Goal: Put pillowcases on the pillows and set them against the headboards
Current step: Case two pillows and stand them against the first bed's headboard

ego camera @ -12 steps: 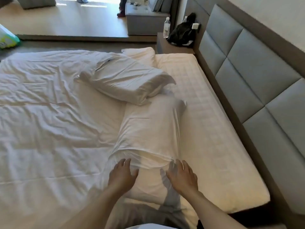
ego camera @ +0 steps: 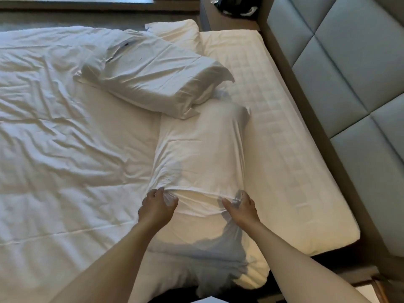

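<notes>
A white pillow (ego camera: 209, 228) lies lengthwise on the bed in front of me, its far part inside a white pillowcase (ego camera: 196, 149). My left hand (ego camera: 156, 207) pinches the pillowcase's open hem at its left corner. My right hand (ego camera: 241, 206) grips the same hem at the right corner. The near end of the pillow sticks out bare toward me. A second pillow in its case (ego camera: 153, 77) lies tilted across the bed beyond. A third white pillow (ego camera: 175, 31) peeks out behind that one. The grey padded headboard (ego camera: 349, 73) runs along the right.
A rumpled white duvet (ego camera: 65, 138) covers the left of the bed. A bare quilted mattress strip (ego camera: 279, 149) runs beside the headboard. A dark nightstand (ego camera: 227, 20) with a black bag (ego camera: 235, 5) stands at the far end.
My hands went from resting spread on the pillow to closing on the pillowcase hem at both corners. My view has moved closer and tilted down.
</notes>
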